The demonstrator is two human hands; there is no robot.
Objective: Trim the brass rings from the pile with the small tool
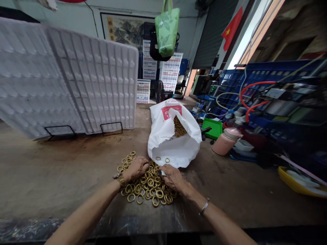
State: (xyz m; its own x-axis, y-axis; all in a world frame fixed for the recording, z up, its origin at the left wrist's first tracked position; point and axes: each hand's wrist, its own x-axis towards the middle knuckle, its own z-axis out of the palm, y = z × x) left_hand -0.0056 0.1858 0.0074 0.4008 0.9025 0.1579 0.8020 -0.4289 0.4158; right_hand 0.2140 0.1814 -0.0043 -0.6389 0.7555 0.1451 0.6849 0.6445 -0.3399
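Observation:
A loose pile of brass-coloured metal rings [150,182] lies on the worktable in front of me. My left hand [136,167], with a watch at its wrist, rests over the pile's left side with its fingers curled inward; its fingertips are hidden. Opposite it, my right hand [171,176] bends over the right edge of the rings, fingers drawn together. Something small, white and dark shows at its thumb side, too small to name. Just behind both hands lies a white sack [166,136], its mouth towards me, with more rings inside and two near its lip.
White ribbed plastic trays [102,81] stand upright in wire holders [111,128] at the left. To the right are a pink bottle [226,141], a green tray [213,128] and a yellow basket [298,183]. A green bag [167,32] hangs above, beyond the sack.

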